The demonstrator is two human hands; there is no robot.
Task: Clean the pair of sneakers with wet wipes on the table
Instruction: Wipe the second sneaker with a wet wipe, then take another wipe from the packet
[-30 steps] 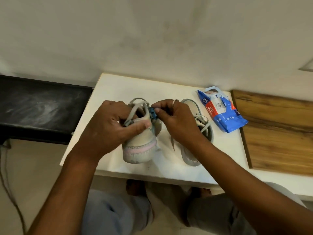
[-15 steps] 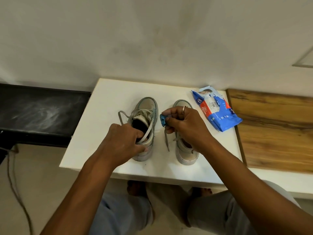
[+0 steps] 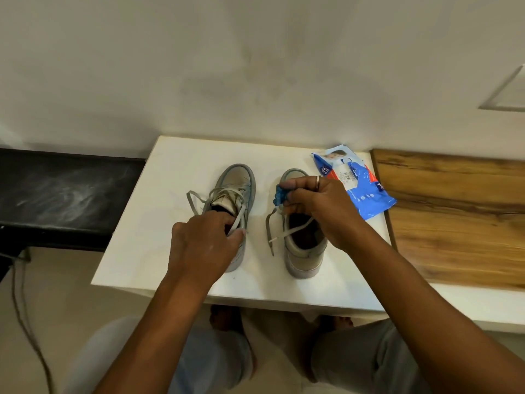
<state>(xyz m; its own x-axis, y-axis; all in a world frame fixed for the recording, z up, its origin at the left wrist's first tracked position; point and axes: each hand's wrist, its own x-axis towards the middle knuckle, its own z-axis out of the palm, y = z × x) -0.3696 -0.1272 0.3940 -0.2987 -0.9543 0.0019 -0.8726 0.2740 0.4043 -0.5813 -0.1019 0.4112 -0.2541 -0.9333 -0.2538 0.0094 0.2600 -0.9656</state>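
Two grey sneakers stand side by side on the white table [image 3: 176, 166], toes toward the wall. My left hand [image 3: 204, 245] rests on the heel and collar of the left sneaker [image 3: 237, 180], fingers curled over its rim. My right hand [image 3: 318, 206] hovers over the tongue of the right sneaker [image 3: 304, 251] and pinches a crumpled blue wipe [image 3: 279, 194] between thumb and fingers. Loose grey laces trail from both shoes.
A blue and red wet wipes pack [image 3: 352, 180] lies at the back right of the table. A wooden board [image 3: 454, 217] adjoins the table on the right, a black bench [image 3: 62, 194] on the left. A cable [image 3: 25, 308] hangs at far left.
The left sneaker, held up and tilted a second ago, now stands flat on the table. My right hand with the blue wipe has shifted right, over the right sneaker.
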